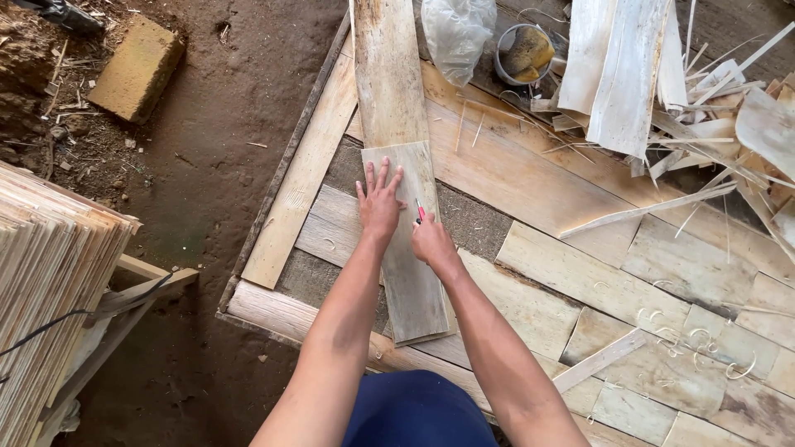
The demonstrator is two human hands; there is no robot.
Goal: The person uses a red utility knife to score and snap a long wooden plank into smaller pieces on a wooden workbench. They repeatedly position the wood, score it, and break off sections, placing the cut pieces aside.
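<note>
My left hand [379, 201] lies flat, fingers spread, on a grey thin wood sheet [410, 273] that sits on top of a long pale plank [387, 74]. My right hand [432, 242] is closed on a small red-handled cutter [420, 212], its tip against the sheet's right part, just beside my left hand. The sheet reaches from near my body to the middle of the work surface.
A pieced board platform [580, 290] carries the work. Veneer scraps and strips [662, 91] pile at the back right, with a clear plastic bag [455, 33] and a small pot [523, 51]. A veneer stack [50, 281] stands left; a brick [137, 68] lies on the dirt.
</note>
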